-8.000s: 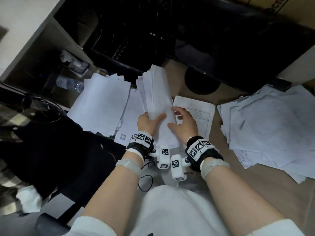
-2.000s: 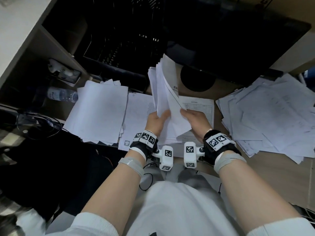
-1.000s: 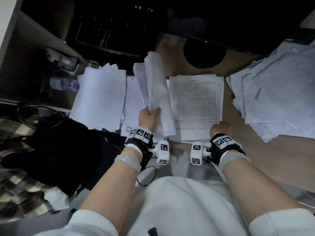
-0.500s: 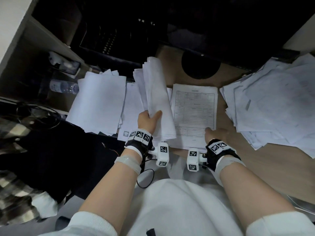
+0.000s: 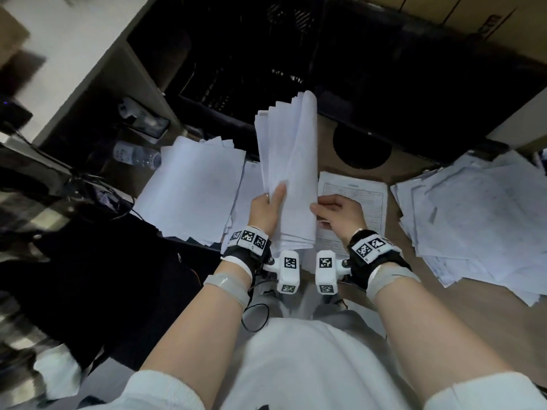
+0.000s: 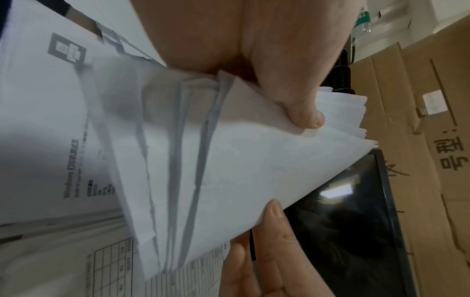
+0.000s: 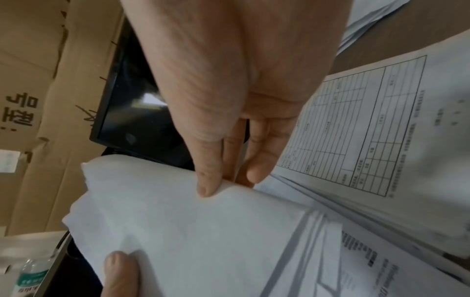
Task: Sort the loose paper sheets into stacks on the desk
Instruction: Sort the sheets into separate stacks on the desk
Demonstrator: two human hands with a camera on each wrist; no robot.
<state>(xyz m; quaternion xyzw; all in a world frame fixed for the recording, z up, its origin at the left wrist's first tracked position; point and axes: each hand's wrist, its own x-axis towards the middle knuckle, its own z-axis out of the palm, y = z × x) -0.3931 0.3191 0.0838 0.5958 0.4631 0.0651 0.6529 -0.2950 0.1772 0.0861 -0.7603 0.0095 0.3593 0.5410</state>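
Observation:
My left hand grips a thick bundle of white sheets and holds it upright above the desk, thumb across the front. My right hand pinches the bundle's right edge, thumb on the top sheet and fingers behind it. Below that hand lies a stack topped by a printed form. A stack of blank sheets lies at the left. Beside it, a stack with a printer test page lies partly hidden under the bundle. A loose, messy pile spreads at the right.
A round black monitor base stands on the wooden desk behind the form stack, under a dark screen. Cardboard boxes rise behind. A water bottle lies in the shelf at the left. Dark clothing lies near left.
My right hand has left the near edge of the form stack, where it laid a sheet, and has come up to the bundle's right edge. The left hand still holds the bundle.

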